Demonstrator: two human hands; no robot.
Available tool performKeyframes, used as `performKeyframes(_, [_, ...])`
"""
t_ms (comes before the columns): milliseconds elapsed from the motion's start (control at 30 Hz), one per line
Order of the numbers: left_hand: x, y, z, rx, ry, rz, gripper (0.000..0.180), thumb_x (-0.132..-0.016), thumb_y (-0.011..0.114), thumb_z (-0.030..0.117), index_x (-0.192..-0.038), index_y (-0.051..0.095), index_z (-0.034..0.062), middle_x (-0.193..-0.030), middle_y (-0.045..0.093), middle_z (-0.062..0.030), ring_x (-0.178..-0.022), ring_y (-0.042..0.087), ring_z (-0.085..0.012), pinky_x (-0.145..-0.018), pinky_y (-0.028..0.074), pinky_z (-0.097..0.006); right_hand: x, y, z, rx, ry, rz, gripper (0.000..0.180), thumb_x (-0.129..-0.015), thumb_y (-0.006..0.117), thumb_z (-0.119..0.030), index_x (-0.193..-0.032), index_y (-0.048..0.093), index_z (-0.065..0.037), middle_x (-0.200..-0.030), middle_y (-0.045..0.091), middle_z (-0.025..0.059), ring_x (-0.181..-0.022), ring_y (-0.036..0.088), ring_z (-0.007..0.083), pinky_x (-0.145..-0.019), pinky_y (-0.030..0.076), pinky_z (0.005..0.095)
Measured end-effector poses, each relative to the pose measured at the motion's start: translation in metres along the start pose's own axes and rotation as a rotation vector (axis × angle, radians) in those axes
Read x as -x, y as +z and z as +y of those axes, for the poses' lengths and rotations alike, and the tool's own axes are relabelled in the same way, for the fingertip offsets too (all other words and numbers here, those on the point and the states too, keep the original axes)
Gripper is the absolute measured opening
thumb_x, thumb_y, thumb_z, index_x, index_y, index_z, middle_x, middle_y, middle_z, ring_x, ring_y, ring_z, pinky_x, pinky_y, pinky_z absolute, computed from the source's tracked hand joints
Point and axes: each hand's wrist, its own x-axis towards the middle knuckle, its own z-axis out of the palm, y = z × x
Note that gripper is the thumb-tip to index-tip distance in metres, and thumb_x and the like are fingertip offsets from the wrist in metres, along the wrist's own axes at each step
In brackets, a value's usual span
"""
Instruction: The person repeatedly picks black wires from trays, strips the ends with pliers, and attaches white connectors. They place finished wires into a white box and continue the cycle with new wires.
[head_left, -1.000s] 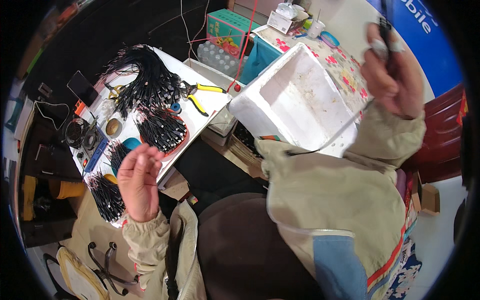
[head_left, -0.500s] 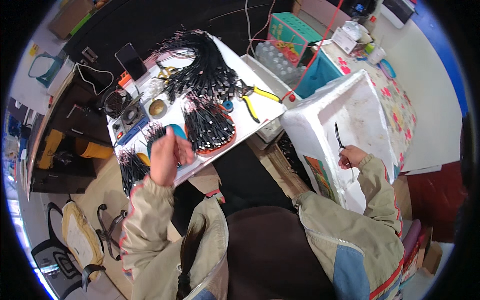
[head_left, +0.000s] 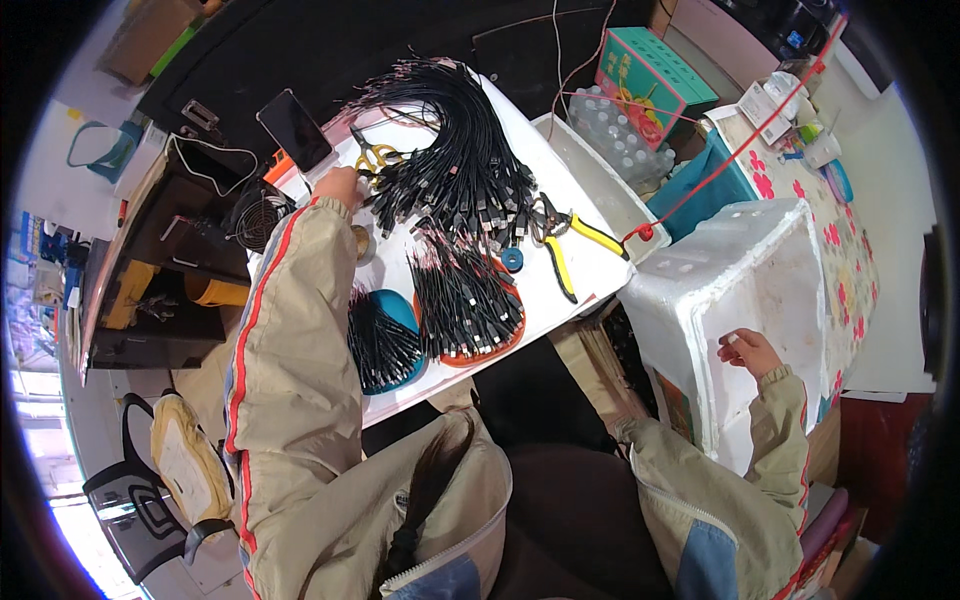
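My left hand (head_left: 338, 186) is stretched over the far left of the white table (head_left: 385, 265), beside a dark phone (head_left: 294, 130) propped up. Its fingers point away and are mostly hidden. To its right is a large fanned bundle of black cables (head_left: 450, 140) with pinkish wire ends and plugs. Yellow-handled scissors (head_left: 374, 158) lie by the bundle. Nearer me are cables in an orange tray (head_left: 492, 345) and in a blue tray (head_left: 408, 375). My right hand (head_left: 752, 353) hovers over the white foam box (head_left: 700, 300), fingers loosely bent and apart, no cable visible in them.
Yellow-handled pliers (head_left: 568, 250) and a small blue roll (head_left: 512, 260) lie near the table's right edge. A red cord (head_left: 740, 150) hangs in front of a bag of bottles (head_left: 620, 140) and a green carton (head_left: 655, 85). A chair (head_left: 180, 450) stands at left.
My left hand has reached forward, away from the trays, to beside the phone. The black cable that my right hand held is no longer visible in it. The view has shifted.
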Motion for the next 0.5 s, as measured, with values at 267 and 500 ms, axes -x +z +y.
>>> performKeyframes(267, [0.005,0.002,0.005,-0.115,0.017,0.163,0.018,-0.077,0.057,0.014,-0.089,0.068,0.0065,-0.091,0.069,-0.0161,-0.084,0.068,-0.0335,-0.071,0.055,-0.043,0.030,-0.018,-0.019,-0.108,0.022,0.116,0.025,-0.093,0.045,-0.022,-0.103,0.062,-0.006,-0.090,0.067,0.0045,-0.082,0.063,0.0123,-0.074,0.047,0.0258])
performKeyframes(500, [0.005,0.001,0.007,-0.126,0.000,0.095,0.024,-0.089,0.053,0.025,-0.092,0.071,0.0102,-0.092,0.070,-0.0138,-0.083,0.068,-0.0321,-0.071,0.054,-0.044,0.069,-0.023,-0.020,-0.115,-0.036,0.181,0.023,-0.093,0.045,-0.022,-0.105,0.060,-0.008,-0.090,0.066,0.0033,-0.083,0.061,0.0100,-0.073,0.046,0.0243])
